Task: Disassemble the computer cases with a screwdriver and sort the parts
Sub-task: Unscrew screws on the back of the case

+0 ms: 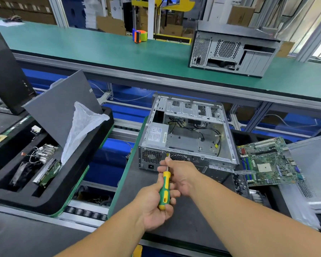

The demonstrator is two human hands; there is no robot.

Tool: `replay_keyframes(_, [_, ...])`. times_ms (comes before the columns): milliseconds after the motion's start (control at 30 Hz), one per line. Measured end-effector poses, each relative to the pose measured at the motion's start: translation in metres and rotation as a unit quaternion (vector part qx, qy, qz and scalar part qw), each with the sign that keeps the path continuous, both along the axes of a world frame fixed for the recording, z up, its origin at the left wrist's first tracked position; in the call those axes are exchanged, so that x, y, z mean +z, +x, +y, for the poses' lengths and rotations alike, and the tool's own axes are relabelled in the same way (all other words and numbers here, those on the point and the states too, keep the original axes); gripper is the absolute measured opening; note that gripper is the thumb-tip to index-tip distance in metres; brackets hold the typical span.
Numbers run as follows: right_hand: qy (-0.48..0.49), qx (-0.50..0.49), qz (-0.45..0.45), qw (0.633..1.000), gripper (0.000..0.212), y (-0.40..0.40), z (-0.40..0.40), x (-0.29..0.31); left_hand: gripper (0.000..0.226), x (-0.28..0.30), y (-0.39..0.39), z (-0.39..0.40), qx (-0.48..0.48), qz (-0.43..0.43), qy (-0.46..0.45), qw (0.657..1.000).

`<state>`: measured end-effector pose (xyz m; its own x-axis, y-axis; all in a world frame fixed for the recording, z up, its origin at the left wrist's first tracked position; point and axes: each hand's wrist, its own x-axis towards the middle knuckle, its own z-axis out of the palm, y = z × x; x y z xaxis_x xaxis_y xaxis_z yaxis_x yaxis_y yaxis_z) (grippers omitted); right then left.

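Your left hand (157, 206) grips the screwdriver (165, 186) handle | your right hand (178, 176) pinches its shaft | tip at the open computer case (189, 134) rear edge | bare mat (189, 217) lies beneath your forearms

Your screwdriver (164, 190) has a green handle with yellow bands and a yellow butt, and a silver shaft. The open computer case (189, 134) in front of you is bare silver-grey metal, with round honeycomb vent patterns on its rear face and black cables inside. The motherboard (267, 162) to your right is green, with blue and green slots and a beige socket. The far desk (100, 47) is teal-green; on it stands an orange, blue and yellow-green tape dispenser (139, 35). The tray (50, 186) to your left is black.
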<state>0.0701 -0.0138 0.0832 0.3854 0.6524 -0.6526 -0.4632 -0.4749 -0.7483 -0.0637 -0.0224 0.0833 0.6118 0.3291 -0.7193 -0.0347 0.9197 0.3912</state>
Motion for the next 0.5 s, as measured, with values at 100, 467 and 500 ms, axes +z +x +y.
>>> replay_keyframes(100, [-0.007,0.014,-0.001,1.0,0.029,0.0009,-0.0001,0.0013,0.044,0.0007,0.0017,0.0002,0.014,0.027,0.035,0.999])
replay_keyframes(467, [-0.009,0.006,0.01,1.0,0.029,0.0016,-0.0012,0.0044,0.056,0.0021,-0.0003,0.0024,-0.013,0.014,0.02,1.0])
replay_keyframes(500, [-0.008,0.005,0.012,1.0,0.028,0.001,-0.0014,0.0055,0.054,0.0025,0.0005,0.0012,-0.002,0.022,0.028,0.999])
